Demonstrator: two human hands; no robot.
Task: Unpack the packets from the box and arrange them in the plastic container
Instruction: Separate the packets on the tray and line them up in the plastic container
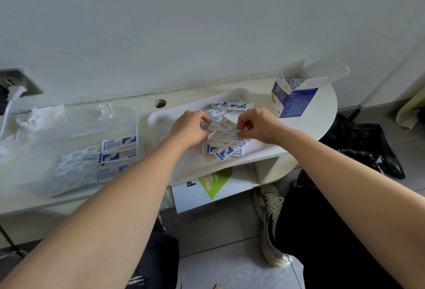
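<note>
A white tray (161, 116) on the low table holds a loose heap of blue-and-white packets (226, 149). Over the heap, my left hand (189, 127) and my right hand (257, 125) each pinch one end of a small bundle of packets (224, 130). The open blue-and-white box (295, 99) stands at the back right with more packets showing in its top. To the left lies the clear plastic container (76, 132), with several packets (118, 150) laid flat in rows inside it.
The white table (326, 114) ends in a rounded edge at the right, against a white wall. A cable hole (160, 103) sits behind the tray. A wall socket with a white plug (15, 92) is far left. Books (207, 187), a shoe (273, 224) and black bags (365, 146) lie below.
</note>
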